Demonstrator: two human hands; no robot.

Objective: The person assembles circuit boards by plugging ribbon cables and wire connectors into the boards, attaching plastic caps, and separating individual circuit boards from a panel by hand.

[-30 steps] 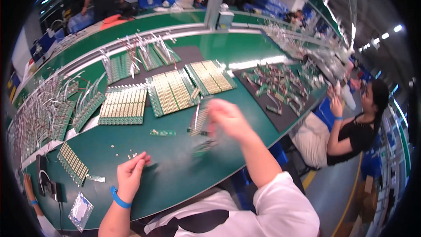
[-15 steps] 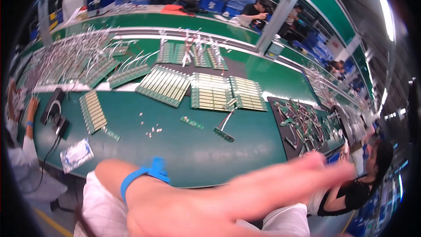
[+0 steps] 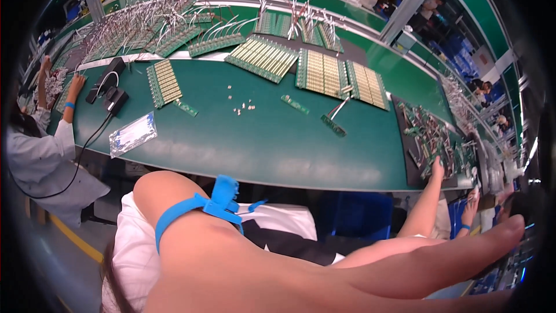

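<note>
A pile of wired circuit boards (image 3: 425, 130) is spread over a dark mat (image 3: 410, 169), its long axis slanted roughly from eleven to five o'clock. Its near edge is met by the right hand (image 3: 438, 169), the nearer one, with most of the pile placed toward twelve o'clock from it; whether anything is gripped cannot be told. The left hand (image 3: 330, 284) is held toward seven o'clock, one digit extended, its grip cut off from view. At ten o'clock from the right hand, a single wired board (image 3: 334, 125) is seen.
</note>
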